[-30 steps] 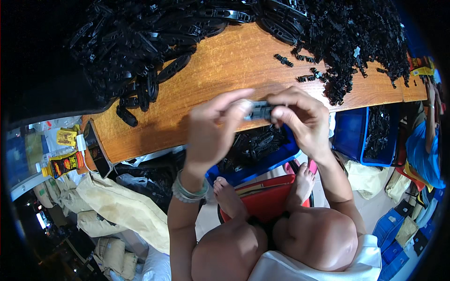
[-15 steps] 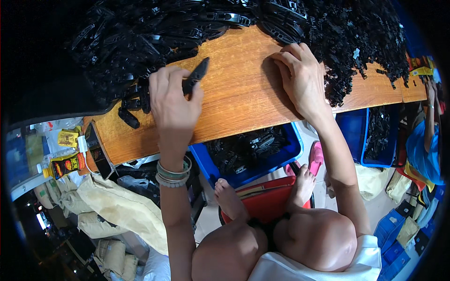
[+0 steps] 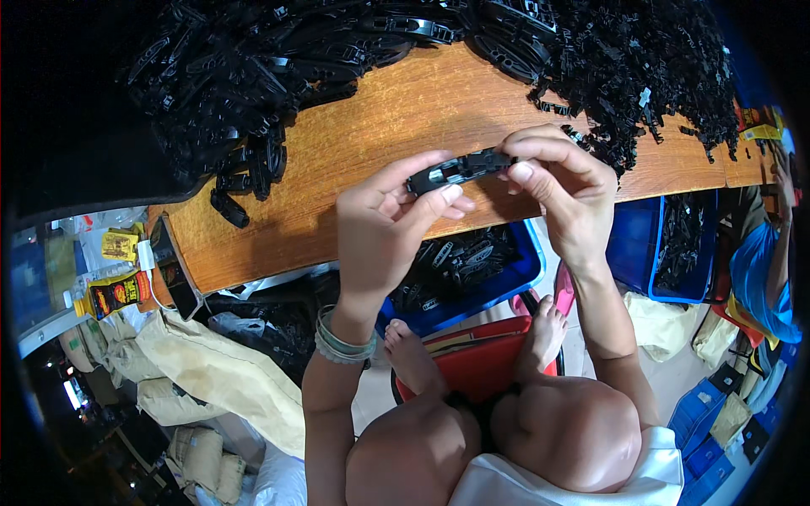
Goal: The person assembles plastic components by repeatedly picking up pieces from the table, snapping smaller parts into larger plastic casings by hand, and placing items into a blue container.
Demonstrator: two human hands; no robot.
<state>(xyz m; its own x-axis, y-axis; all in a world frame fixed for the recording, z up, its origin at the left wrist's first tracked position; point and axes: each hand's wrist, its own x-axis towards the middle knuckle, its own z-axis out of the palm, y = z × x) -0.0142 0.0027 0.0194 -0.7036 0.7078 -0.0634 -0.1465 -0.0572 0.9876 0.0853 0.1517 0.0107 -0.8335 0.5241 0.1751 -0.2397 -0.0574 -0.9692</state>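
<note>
Pinched in two bare hands over a wooden tabletop (image 3: pixel 321 181), a long black part (image 3: pixel 460 171) was the centre of what we saw, its long axis slanting from just below nine o'clock to just above three. The left hand (image 3: pixel 375 215) was clamped on the lower end between thumb and fingers, with the part pointing away from it toward two o'clock. The right hand (image 3: pixel 578 194) met the higher end with thumb and fingertips drawn together, the part lying toward its nine o'clock; whether those fingers gripped only that end or also a smaller piece, we could not tell. Both hands touched it, though the left covered more. From the part, we saw a heap of long black pieces (image 3: pixel 287 67) at ten o'clock, a heap of small black clips (image 3: pixel 650 67) at two and a blue bin (image 3: pixel 498 297) at six
</note>
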